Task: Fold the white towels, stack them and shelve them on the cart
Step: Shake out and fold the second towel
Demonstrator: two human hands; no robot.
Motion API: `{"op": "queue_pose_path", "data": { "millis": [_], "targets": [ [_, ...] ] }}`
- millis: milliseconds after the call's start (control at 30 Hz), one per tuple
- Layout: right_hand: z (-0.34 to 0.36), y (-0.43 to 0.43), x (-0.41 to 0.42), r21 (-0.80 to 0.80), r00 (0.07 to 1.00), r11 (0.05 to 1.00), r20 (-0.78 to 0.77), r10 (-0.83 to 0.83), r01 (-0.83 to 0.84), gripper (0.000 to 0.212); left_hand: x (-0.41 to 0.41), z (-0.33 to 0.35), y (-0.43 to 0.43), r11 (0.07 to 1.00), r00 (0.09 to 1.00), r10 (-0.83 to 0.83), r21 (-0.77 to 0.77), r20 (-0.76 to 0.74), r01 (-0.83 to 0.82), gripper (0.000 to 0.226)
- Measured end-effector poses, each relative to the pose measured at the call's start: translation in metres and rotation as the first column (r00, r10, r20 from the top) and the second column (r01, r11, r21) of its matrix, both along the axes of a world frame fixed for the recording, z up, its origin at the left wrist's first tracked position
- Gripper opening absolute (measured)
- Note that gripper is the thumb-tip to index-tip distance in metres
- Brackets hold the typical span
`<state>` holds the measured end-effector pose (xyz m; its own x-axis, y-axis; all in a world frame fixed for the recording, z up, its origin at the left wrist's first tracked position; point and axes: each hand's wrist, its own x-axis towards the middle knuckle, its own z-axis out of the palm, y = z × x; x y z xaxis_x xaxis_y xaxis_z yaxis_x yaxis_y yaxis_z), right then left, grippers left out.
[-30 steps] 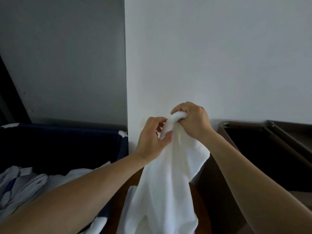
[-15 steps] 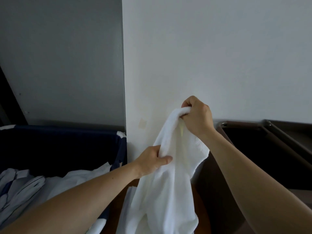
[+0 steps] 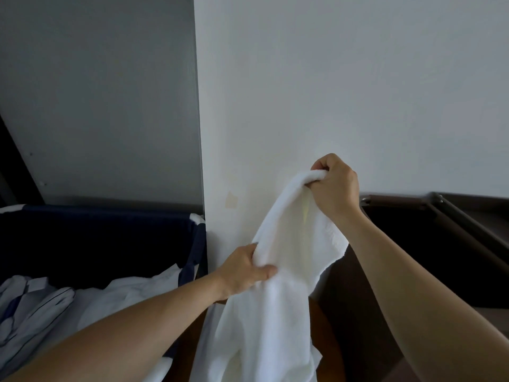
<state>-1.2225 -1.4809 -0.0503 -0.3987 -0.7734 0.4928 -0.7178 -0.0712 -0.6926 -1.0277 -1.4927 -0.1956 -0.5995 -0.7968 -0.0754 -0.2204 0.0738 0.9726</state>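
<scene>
White towel [image 3: 278, 271] hangs before the wall [image 3: 358, 92], in the gap between the navy hamper [image 3: 96, 235] at left and the brown cart [image 3: 440, 244] at right, its lower end out of view. Our right hand [image 3: 334, 186], raised with the knuckles up, clenches the bunched top edge. Our left hand [image 3: 242, 271], lower and nearer, pinches the left edge, thumb over the cloth.
</scene>
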Motion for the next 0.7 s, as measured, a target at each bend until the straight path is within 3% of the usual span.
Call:
{"op": "queue_pose_path", "data": {
  "millis": [133, 233, 333, 400, 467, 567, 667, 700],
  "targets": [
    [0.002, 0.000, -0.006, -0.067, 0.998, 0.996, 0.036, -0.059, 0.061, 0.016, 0.021, -0.008, -0.012, 0.992, 0.984, -0.070, 0.112, 0.162, 0.052, 0.037],
    [0.004, 0.002, -0.016, -0.068, 0.992, 0.992, 0.070, -0.106, 0.110, 0.017, 0.024, 0.013, -0.019, 0.994, 1.000, -0.004, 0.110, 0.013, 0.003, 0.032],
    [0.000, 0.005, -0.032, 0.063, 0.995, 0.993, 0.022, -0.101, 0.099, 0.011, 0.014, 0.049, -0.029, 0.983, 0.994, 0.113, -0.149, -0.001, -0.112, 0.029],
    [-0.011, 0.008, -0.040, 0.202, 1.000, 0.979, 0.000, -0.007, 0.006, 0.005, 0.002, 0.077, -0.037, 0.903, 0.966, 0.253, -0.371, 0.047, -0.218, 0.022],
    [-0.028, 0.010, -0.042, 0.401, 0.991, 0.910, -0.033, 0.131, -0.107, 0.014, -0.007, 0.105, -0.043, 0.810, 0.950, 0.308, -0.537, 0.049, -0.235, 0.015],
    [-0.051, 0.018, -0.040, 0.649, 0.961, 0.736, -0.028, 0.276, -0.193, 0.027, -0.015, 0.130, -0.047, 0.713, 0.945, 0.296, -0.691, 0.141, -0.120, 0.011],
    [-0.058, 0.027, -0.024, 0.562, 0.908, 0.727, 0.118, 0.401, -0.394, 0.074, -0.024, 0.125, -0.041, 0.649, 0.908, 0.293, -0.760, 0.299, 0.041, 0.010],
    [-0.057, 0.029, -0.014, 0.520, 0.876, 0.718, 0.145, 0.460, -0.463, 0.078, -0.027, 0.120, -0.037, 0.635, 0.897, 0.286, -0.768, 0.337, 0.086, 0.011]
  ]
}}
